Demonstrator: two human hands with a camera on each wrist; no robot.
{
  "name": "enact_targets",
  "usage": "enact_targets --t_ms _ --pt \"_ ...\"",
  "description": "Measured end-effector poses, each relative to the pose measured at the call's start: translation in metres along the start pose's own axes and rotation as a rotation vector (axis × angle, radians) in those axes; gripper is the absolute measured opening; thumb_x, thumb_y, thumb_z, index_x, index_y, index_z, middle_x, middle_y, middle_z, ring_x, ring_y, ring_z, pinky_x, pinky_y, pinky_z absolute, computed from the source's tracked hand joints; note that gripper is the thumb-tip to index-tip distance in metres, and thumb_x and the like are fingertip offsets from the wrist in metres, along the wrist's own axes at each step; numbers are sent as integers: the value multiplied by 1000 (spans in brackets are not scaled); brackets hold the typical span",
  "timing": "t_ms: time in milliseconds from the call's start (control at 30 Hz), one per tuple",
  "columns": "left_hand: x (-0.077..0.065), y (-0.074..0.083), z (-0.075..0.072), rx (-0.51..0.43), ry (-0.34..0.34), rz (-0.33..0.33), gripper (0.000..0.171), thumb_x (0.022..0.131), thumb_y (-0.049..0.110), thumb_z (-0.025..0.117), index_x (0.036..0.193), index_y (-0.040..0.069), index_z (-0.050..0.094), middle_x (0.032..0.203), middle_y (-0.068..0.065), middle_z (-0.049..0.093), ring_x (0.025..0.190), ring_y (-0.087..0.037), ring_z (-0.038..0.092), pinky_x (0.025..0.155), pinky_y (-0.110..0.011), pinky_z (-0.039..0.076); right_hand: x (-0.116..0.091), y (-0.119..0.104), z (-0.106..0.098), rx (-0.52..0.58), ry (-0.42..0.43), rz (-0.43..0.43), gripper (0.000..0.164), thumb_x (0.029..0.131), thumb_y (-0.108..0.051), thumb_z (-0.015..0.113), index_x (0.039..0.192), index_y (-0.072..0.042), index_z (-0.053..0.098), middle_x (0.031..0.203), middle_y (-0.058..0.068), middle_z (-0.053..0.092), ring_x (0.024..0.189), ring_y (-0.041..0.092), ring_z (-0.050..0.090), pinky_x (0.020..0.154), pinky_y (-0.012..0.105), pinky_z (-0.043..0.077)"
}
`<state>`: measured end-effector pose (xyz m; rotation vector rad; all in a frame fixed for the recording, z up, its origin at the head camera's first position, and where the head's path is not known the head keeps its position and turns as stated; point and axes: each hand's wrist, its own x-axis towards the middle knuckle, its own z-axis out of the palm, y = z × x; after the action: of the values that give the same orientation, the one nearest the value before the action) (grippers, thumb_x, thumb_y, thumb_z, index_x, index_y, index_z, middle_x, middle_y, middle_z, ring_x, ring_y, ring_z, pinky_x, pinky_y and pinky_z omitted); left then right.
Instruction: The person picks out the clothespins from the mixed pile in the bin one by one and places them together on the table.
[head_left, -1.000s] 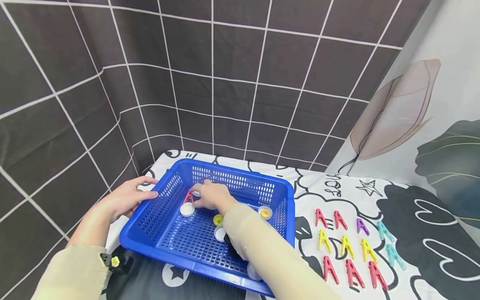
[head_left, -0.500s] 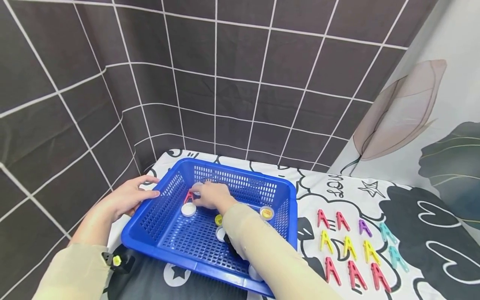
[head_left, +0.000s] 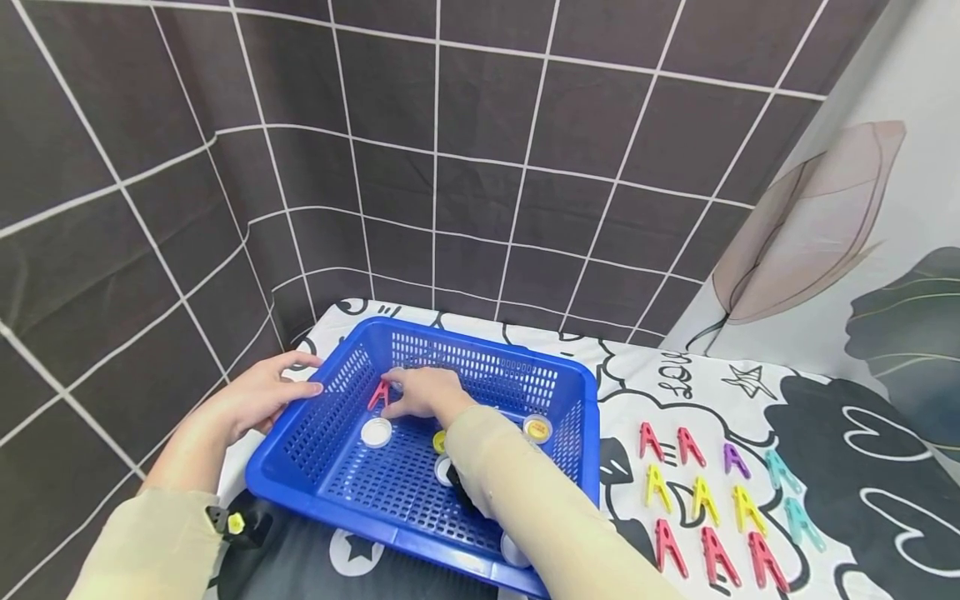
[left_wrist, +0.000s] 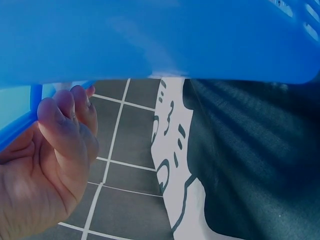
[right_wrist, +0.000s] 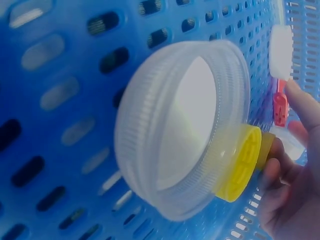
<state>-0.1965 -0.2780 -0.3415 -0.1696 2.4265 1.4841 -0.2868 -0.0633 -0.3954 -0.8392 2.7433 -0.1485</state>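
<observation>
A blue perforated plastic basket (head_left: 322, 521) stands tilted in the head view. My left hand (head_left: 258, 390) grips its left rim, thumb on top; in the left wrist view the fingers curl underneath. Inside the basket, my right hand (head_left: 423, 392) reaches toward the far left corner. A red clothespin (head_left: 378, 394) lies there, with the right index finger and thumb spread apart right at its edge. Close by lies a white lid (head_left: 377, 432). In the right wrist view a clear lid (right_wrist: 135, 140) and a yellow cap (right_wrist: 242, 165) lie near the hand's curled fingers.
More lids lie in the basket, including a yellow-centred one (head_left: 537, 428) at the right. Outside, on the patterned cloth, clothespins lie in rows: red (head_left: 670, 548), yellow (head_left: 705, 502), purple (head_left: 736, 460) and teal (head_left: 804, 525). A dark tiled curtain (head_left: 480, 192) hangs behind.
The white lid has slid toward the basket's front, away from the red clothespin, which shows more fully. My right thumb has come away from that lid. The left hand keeps its hold.
</observation>
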Motion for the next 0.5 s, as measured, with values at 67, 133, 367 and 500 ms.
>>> enact_targets --t_ms 67,133,367,500 --pt "0 0 0 -1 1 5 58 91 25 61 139 6 33 92 -14 67 70 -30 68 60 -44 55 1 0 1 7 3 5 67 80 -61 61 140 -41 40 141 -12 44 127 16 44 91 43 42" --pt "0 -1 0 -6 2 7 58 91 25 61 139 7 34 92 -14 67 71 -30 68 60 -44 55 1 -1 1 19 1 11 67 79 -61 62 140 -41 40 140 -12 45 127 16 43 93 43 41" --pt "1 -3 1 -8 1 1 58 90 25 62 138 7 34 92 -14 67 70 -30 68 59 -43 55 -1 0 0 81 -6 5 63 78 -56 67 135 -38 48 136 -10 50 125 17 46 94 46 39" --pt "1 -1 0 -2 0 4 58 90 24 61 138 7 34 91 -14 67 69 -30 67 58 -43 55 -1 2 -1 112 -11 -10 59 76 -55 70 128 -37 52 131 -9 54 121 18 49 92 47 40"
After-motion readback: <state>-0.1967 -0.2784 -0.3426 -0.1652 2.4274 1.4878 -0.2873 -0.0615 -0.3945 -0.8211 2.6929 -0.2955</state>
